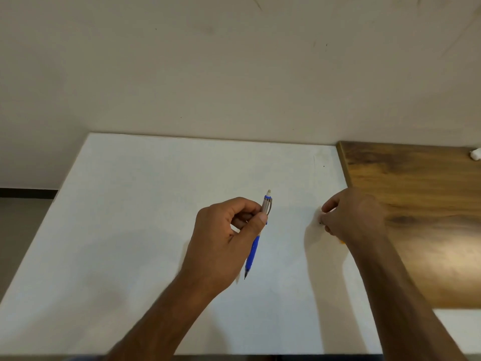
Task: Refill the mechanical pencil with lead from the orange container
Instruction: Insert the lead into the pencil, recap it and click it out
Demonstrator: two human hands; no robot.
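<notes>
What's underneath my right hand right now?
A sliver of orange peeks out below the right hand, probably the lead container, resting on the white table. The hand covers the rest, so its shape and whether it is open cannot be seen.

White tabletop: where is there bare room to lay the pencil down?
The white tabletop is bare left of the left hand holding the pencil, and between both hands and the wall. The right hand crowds the edge of the wooden board.
</notes>
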